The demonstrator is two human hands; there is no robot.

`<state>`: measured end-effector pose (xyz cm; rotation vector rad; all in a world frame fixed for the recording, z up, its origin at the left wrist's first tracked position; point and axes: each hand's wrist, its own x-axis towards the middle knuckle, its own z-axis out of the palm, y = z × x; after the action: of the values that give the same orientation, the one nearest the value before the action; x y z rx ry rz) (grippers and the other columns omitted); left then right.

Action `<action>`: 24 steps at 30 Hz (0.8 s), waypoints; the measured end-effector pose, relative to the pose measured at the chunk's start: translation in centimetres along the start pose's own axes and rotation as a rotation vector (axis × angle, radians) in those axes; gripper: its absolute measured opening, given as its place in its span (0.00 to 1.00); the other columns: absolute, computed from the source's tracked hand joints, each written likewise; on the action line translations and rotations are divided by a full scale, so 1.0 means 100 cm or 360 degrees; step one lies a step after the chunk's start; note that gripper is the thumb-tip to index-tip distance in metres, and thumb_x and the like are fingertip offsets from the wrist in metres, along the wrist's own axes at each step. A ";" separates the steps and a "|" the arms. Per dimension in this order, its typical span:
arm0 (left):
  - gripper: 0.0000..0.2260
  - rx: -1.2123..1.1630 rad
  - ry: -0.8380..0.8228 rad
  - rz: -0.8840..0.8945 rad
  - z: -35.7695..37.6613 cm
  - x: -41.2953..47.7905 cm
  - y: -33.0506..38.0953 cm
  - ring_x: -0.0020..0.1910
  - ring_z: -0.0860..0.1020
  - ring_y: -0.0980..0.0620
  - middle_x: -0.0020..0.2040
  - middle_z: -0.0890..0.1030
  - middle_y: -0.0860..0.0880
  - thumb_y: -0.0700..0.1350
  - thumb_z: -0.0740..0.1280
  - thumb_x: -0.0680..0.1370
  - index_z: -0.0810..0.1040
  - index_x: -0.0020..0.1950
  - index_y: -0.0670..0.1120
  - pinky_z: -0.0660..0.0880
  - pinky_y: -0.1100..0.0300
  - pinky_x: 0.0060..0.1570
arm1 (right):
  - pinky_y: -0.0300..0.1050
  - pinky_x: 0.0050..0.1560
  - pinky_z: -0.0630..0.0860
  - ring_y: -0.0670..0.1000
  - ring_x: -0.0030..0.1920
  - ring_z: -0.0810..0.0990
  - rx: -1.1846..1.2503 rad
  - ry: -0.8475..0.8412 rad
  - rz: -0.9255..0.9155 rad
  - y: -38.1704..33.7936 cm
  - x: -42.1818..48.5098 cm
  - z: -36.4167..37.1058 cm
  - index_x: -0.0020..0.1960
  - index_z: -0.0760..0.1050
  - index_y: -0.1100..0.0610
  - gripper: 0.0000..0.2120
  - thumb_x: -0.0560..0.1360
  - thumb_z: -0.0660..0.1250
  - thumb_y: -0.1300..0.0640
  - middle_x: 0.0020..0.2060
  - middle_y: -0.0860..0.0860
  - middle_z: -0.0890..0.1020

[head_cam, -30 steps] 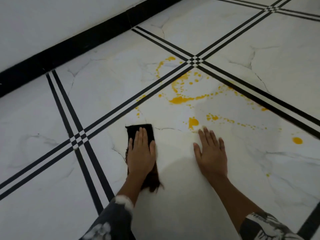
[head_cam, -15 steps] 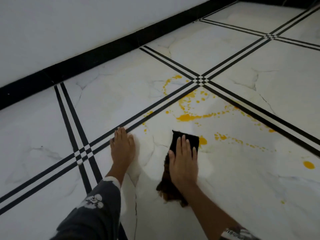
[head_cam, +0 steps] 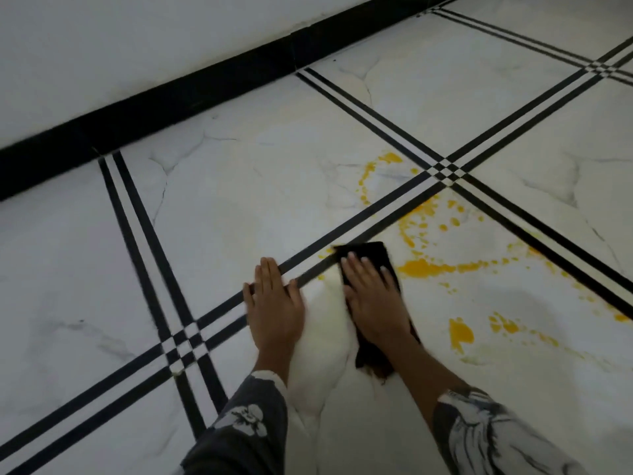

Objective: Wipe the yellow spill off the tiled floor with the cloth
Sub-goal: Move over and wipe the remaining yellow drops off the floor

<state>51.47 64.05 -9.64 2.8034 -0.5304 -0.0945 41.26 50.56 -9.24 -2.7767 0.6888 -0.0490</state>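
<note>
A dark cloth (head_cam: 368,251) lies on the white tiled floor (head_cam: 239,200), its far edge against the black stripes. My right hand (head_cam: 375,303) presses flat on top of it, fingers forward, with the cloth's ragged end sticking out under my wrist. The yellow spill (head_cam: 423,268) starts just right of the cloth as a thick streak. A blob (head_cam: 460,332) lies nearer, and drops scatter toward the stripe crossing (head_cam: 445,171). My left hand (head_cam: 274,303) rests palm down on the bare floor beside the cloth, fingers spread, holding nothing.
A black skirting board (head_cam: 171,108) runs along the white wall at the far left. Double black stripes (head_cam: 147,234) cross the tiles in a grid. Further yellow drops (head_cam: 620,317) reach the right stripe.
The cloth passed from under my left hand to under my right hand. My right hand has since pushed it forward and left to the stripes, and my left hand now rests flat beside it.
</note>
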 end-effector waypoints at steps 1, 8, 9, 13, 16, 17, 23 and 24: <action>0.28 -0.0029 -0.0011 -0.0012 -0.001 0.000 -0.001 0.76 0.48 0.53 0.78 0.50 0.49 0.55 0.42 0.78 0.47 0.77 0.45 0.42 0.51 0.74 | 0.48 0.68 0.53 0.51 0.70 0.67 -0.0004 0.0011 0.0087 -0.002 0.003 0.001 0.72 0.62 0.53 0.27 0.81 0.36 0.46 0.70 0.49 0.68; 0.32 -0.0070 -0.0096 0.0022 -0.008 0.000 -0.001 0.76 0.49 0.51 0.77 0.52 0.47 0.59 0.41 0.77 0.47 0.77 0.43 0.43 0.48 0.74 | 0.46 0.71 0.44 0.43 0.75 0.42 -0.0043 0.0053 0.0140 -0.015 -0.037 0.008 0.76 0.44 0.49 0.24 0.81 0.38 0.45 0.73 0.48 0.60; 0.32 -0.0074 -0.0089 0.0021 -0.007 0.000 -0.002 0.76 0.49 0.51 0.77 0.52 0.47 0.59 0.42 0.77 0.47 0.77 0.43 0.43 0.48 0.73 | 0.46 0.71 0.44 0.43 0.75 0.42 -0.0052 0.0052 0.0137 -0.015 -0.037 0.008 0.76 0.42 0.49 0.25 0.81 0.38 0.44 0.73 0.48 0.60; 0.32 -0.0045 -0.0093 0.0018 -0.007 0.003 0.000 0.76 0.49 0.51 0.77 0.52 0.46 0.59 0.41 0.77 0.47 0.77 0.43 0.41 0.49 0.73 | 0.44 0.71 0.46 0.43 0.75 0.45 -0.0034 0.0066 0.0083 -0.017 -0.045 0.013 0.76 0.42 0.52 0.26 0.81 0.40 0.45 0.73 0.48 0.59; 0.31 -0.0039 -0.0067 0.0033 -0.008 0.002 -0.001 0.76 0.50 0.51 0.77 0.53 0.46 0.58 0.41 0.77 0.48 0.77 0.43 0.43 0.49 0.73 | 0.44 0.72 0.47 0.43 0.75 0.44 0.0000 0.0009 -0.0112 -0.014 -0.034 0.014 0.76 0.43 0.52 0.25 0.81 0.40 0.46 0.73 0.47 0.58; 0.31 -0.0041 -0.0056 0.0041 -0.007 0.002 -0.001 0.76 0.50 0.51 0.77 0.53 0.46 0.58 0.41 0.77 0.48 0.77 0.43 0.44 0.49 0.73 | 0.44 0.72 0.47 0.43 0.75 0.46 -0.0032 -0.0045 -0.0225 -0.010 -0.023 0.012 0.76 0.44 0.51 0.25 0.81 0.39 0.46 0.73 0.47 0.59; 0.32 -0.0013 -0.0055 0.0042 -0.004 0.002 -0.003 0.76 0.48 0.51 0.77 0.51 0.47 0.60 0.38 0.77 0.46 0.77 0.45 0.41 0.51 0.73 | 0.46 0.72 0.49 0.47 0.73 0.55 0.0001 0.0090 0.0110 -0.001 0.044 0.002 0.75 0.52 0.55 0.27 0.79 0.37 0.45 0.74 0.47 0.56; 0.32 0.0003 -0.0053 0.0034 -0.004 0.002 -0.003 0.76 0.48 0.52 0.77 0.51 0.47 0.60 0.38 0.77 0.46 0.77 0.45 0.40 0.52 0.73 | 0.47 0.71 0.50 0.49 0.73 0.59 0.0014 0.0123 0.0172 -0.011 0.041 0.004 0.74 0.56 0.56 0.28 0.79 0.37 0.46 0.73 0.49 0.61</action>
<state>51.78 64.31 -9.36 2.8016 -0.5680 -0.1368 45.47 49.71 -9.45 -2.7363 0.8544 -0.1377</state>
